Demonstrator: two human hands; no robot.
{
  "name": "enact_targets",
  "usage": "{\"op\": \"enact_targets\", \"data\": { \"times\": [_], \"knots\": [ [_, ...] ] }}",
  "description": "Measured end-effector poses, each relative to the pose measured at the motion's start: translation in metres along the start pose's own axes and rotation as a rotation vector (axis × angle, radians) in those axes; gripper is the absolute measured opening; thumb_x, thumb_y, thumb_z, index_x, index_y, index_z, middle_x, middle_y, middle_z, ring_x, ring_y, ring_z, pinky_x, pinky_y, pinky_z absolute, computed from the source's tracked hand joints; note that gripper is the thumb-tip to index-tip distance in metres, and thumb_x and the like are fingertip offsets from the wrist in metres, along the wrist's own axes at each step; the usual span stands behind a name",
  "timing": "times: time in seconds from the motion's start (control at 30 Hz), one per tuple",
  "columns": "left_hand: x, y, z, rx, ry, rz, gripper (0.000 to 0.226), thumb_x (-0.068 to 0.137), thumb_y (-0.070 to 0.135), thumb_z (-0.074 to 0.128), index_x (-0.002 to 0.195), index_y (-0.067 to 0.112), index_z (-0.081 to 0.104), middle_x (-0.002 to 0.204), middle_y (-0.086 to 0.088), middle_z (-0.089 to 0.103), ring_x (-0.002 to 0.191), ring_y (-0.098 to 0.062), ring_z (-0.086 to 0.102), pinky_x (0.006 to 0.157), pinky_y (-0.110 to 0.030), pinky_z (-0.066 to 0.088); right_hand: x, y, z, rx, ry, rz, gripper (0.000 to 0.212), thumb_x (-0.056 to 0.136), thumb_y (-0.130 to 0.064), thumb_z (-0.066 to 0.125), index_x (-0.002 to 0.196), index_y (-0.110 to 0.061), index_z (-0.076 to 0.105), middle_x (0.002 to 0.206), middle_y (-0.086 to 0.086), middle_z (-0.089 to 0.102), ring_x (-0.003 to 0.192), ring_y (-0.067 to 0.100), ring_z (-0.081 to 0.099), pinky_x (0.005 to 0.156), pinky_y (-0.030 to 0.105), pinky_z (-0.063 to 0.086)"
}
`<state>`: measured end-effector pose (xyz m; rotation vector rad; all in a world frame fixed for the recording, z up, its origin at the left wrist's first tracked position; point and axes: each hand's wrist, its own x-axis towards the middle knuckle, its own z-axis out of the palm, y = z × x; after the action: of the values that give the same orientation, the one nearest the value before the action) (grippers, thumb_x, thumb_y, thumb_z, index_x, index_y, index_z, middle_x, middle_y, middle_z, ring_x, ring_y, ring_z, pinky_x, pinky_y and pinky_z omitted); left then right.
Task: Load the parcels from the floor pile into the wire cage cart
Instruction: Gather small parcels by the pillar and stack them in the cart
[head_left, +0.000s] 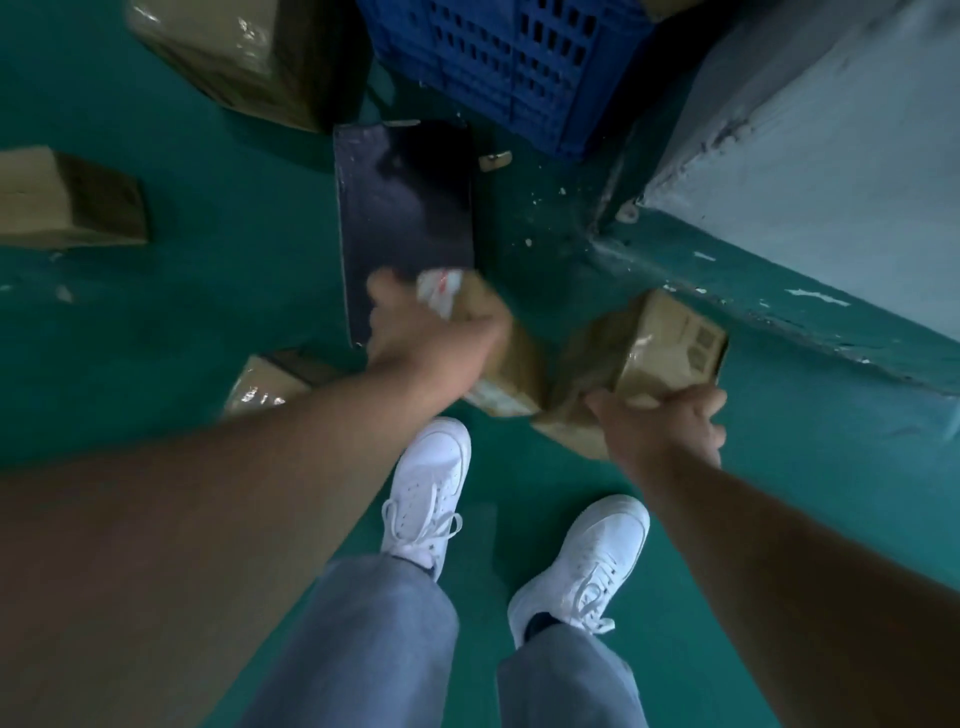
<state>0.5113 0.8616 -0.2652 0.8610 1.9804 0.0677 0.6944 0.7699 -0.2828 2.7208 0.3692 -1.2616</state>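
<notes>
Head view, looking straight down at the green floor (182, 312). Your left grip (431, 338) is curled over the top of the labelled carton (511, 358), a brown parcel with a white label at its far end, and holds it. Your right grip (670, 428) is closed on the near edge of the taped carton (660, 343), a brown parcel wrapped in glossy tape, with a printed mark on its right face. The two parcels lie side by side just ahead of your white shoes (431, 483). Motion blur hides whether they touch each other or still rest on the floor. A flat black parcel (405, 218) lies beyond your left grip, and a small carton (265, 382) shows under your left forearm. Two further cartons (62, 200) sit at far left and upper left. A blue crate (509, 67) stands beside the wall (831, 130).
</notes>
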Motion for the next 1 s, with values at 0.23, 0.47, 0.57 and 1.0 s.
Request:
{"op": "enact_targets", "data": {
  "times": [0.23,0.47,0.57,1.0],
  "knots": [
    [-0.119,-0.062,-0.113,-0.354,0.101,-0.568,0.111,0.071,0.048,0.08,0.159,0.033,0.013,0.137,-0.011,0.053,0.104,-0.031,0.06,0.094,-0.047,0.054,-0.12,0.025,-0.075,0.028,-0.102,0.028,0.078,0.075,-0.06,0.075,0.118,-0.019,0.026,0.12,0.015,0.044,0.093,0.035,0.053,0.08,0.038,0.045],
    [-0.233,-0.024,-0.212,-0.904,0.131,-0.694,0.087,0.054,0.05,0.082,0.132,0.03,0.05,0.123,-0.012,0.067,0.102,-0.032,0.068,0.063,-0.048,0.059,-0.249,-0.031,-0.165,0.297,-0.226,-0.073,0.084,0.068,-0.067,0.08,0.12,-0.02,0.034,0.114,0.006,0.058,0.097,0.028,0.063,0.089,0.047,0.057],
    [-0.286,0.005,-0.249,-1.051,0.135,-0.644,0.105,0.037,0.051,0.084,0.134,0.024,0.056,0.121,-0.01,0.071,0.092,-0.026,0.068,0.058,-0.042,0.058,-0.305,-0.058,-0.206,0.515,-0.37,-0.069,0.087,0.066,-0.062,0.084,0.126,-0.02,0.035,0.116,0.003,0.055,0.104,0.023,0.064,0.083,0.045,0.062],
    [-0.577,0.086,-0.42,-1.541,0.273,-0.205,0.042,0.081,0.054,0.079,0.105,0.021,0.071,0.103,-0.004,0.076,0.09,-0.02,0.068,0.086,-0.036,0.056,-0.654,-0.071,-0.292,0.499,-0.828,-0.539,0.116,0.037,-0.077,0.087,0.137,-0.028,0.05,0.121,-0.004,0.07,0.1,0.016,0.071,0.068,0.033,0.056]
  ]
}}
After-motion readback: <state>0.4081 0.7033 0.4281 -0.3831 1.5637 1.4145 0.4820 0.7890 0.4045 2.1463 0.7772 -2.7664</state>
